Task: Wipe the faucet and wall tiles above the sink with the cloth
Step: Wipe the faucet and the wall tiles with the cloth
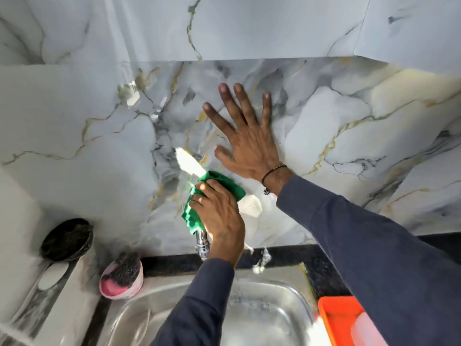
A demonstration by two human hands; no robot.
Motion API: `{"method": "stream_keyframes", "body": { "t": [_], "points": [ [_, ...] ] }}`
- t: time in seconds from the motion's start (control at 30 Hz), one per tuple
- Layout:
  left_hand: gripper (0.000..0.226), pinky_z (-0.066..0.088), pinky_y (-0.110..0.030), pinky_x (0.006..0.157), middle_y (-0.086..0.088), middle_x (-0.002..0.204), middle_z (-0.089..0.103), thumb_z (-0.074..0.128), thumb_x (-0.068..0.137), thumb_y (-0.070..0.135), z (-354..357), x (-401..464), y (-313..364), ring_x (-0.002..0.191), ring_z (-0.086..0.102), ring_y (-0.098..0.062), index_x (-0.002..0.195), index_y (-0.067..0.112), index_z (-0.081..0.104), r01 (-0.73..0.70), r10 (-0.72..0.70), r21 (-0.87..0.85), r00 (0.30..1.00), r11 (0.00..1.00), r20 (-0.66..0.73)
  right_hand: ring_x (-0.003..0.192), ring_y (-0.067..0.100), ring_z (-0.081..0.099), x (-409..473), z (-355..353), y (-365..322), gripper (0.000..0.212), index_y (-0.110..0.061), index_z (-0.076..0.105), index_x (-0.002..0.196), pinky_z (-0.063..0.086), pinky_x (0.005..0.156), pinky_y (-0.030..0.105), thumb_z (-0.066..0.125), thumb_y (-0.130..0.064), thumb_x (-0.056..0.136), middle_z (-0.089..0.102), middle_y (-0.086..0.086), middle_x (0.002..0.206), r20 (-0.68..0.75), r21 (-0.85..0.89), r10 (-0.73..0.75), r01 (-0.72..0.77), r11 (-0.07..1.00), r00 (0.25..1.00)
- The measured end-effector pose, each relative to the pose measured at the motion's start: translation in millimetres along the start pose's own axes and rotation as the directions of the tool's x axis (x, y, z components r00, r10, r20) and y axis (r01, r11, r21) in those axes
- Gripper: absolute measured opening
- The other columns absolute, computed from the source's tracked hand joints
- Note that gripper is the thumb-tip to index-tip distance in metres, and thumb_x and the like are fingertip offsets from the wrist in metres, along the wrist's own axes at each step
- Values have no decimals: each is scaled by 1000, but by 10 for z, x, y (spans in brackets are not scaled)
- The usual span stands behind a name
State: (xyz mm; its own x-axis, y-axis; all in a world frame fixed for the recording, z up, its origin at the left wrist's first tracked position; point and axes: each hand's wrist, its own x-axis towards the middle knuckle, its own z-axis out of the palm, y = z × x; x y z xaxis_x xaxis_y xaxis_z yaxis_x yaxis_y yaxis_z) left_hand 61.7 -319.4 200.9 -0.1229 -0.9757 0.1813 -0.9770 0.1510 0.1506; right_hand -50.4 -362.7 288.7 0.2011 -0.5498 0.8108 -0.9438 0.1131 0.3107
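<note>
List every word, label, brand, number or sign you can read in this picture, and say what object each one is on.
None: no readable text anywhere.
The wall tiles, cloth, faucet, sink, pink tub and orange tray show no lettering.

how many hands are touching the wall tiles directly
1: the right hand is pressed flat on the wall tiles. The left hand grips the green cloth over the faucet instead.

Two hands (219, 216) (249, 143), one cloth (199, 213), one faucet (202, 245), one sink (249, 318), two bowls (66, 239) (122, 278).
</note>
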Motion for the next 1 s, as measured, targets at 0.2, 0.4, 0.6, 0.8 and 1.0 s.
{"method": "stream_keyframes", "body": {
  "t": [0.2, 0.4, 0.6, 0.8, 1.0],
  "points": [
    [59, 63, -49, 84, -31, 139, 53, 55, 99, 12, -116, 150, -329, 102, 71, -46, 148, -9, 30, 153, -126, -285, 986, 946, 113, 164, 36, 22, 14, -36, 1, 95, -35, 25, 166, 7, 125, 77, 57, -55, 79, 26, 10, 176, -25, 31, 3, -3, 1000, 1000],
    [42, 69, -40, 61, -23, 81, 80, 56, 101, 32, -46, 342, -883, 66, 79, -33, 91, -4, 77, 789, 244, -543, 608, -288, 755, 163, 37, 23, 15, -15, -36, 94, -35, 24, 166, 8, 124, 78, 56, -59, 81, 27, 11, 175, -20, 2, 8, -8, 1000, 1000],
    [59, 69, -42, 70, -21, 85, 83, 40, 106, 40, 127, 308, -947, 72, 82, -33, 93, -1, 81, 785, 321, -445, 594, -431, 737, 163, 37, 23, 20, -31, -28, 94, -36, 20, 166, 10, 123, 78, 54, -64, 84, 25, 11, 176, 16, -50, 9, -8, 999, 1000],
    [39, 64, -48, 74, -22, 107, 76, 56, 96, 23, 117, 8, -776, 83, 73, -42, 135, 18, 52, 204, -165, -846, 976, 492, 139, 163, 38, 22, 23, -86, -48, 92, -35, 19, 167, 13, 123, 80, 52, -63, 86, 24, 12, 176, 43, -60, 19, -16, 998, 999],
    [77, 60, -44, 100, -15, 158, 53, 57, 78, -16, 94, -451, -869, 121, 68, -37, 150, 10, 53, -239, 143, -584, 968, 776, -205, 163, 39, 22, 17, -126, -48, 91, -35, 19, 167, 14, 122, 80, 51, -63, 87, 23, 12, 176, 74, -74, 22, -16, 997, 997]
  ]
}}
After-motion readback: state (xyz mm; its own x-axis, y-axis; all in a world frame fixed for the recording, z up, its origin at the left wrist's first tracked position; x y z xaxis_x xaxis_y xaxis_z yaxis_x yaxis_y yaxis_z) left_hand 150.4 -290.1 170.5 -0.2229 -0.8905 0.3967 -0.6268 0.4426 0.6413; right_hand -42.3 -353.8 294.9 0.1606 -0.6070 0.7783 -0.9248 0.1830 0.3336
